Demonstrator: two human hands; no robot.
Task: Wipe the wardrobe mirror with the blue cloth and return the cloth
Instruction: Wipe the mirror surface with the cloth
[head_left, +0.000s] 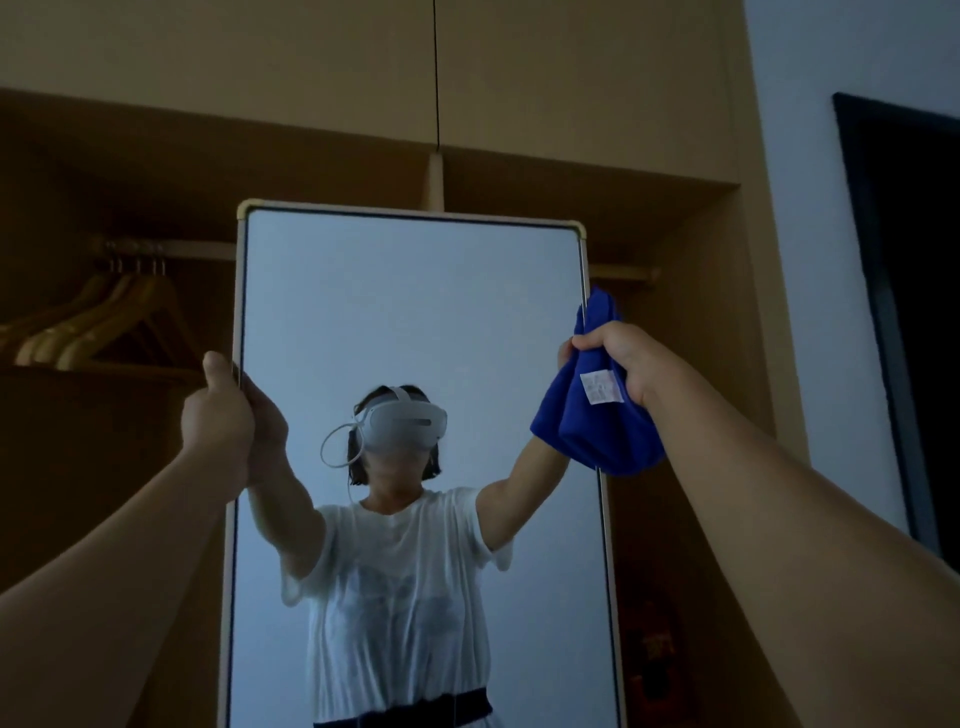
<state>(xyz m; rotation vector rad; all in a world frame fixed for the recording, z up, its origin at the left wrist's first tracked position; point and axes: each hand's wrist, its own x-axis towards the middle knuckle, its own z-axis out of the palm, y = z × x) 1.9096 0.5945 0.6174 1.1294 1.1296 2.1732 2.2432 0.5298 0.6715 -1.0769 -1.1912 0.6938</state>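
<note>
A tall wardrobe mirror (410, 312) with a pale frame stands upright in front of me and reflects a person in a white shirt with a headset. My left hand (215, 415) grips the mirror's left frame edge, thumb up. My right hand (618, 364) is closed around a bunched blue cloth (597, 431) with a white label. The cloth hangs against the mirror's right edge, overlapping the frame at about mid-height of the view.
The open wooden wardrobe (571, 176) surrounds the mirror. Several wooden hangers (93, 322) hang on a rail at the left. A white wall and a dark doorway (914, 291) lie to the right.
</note>
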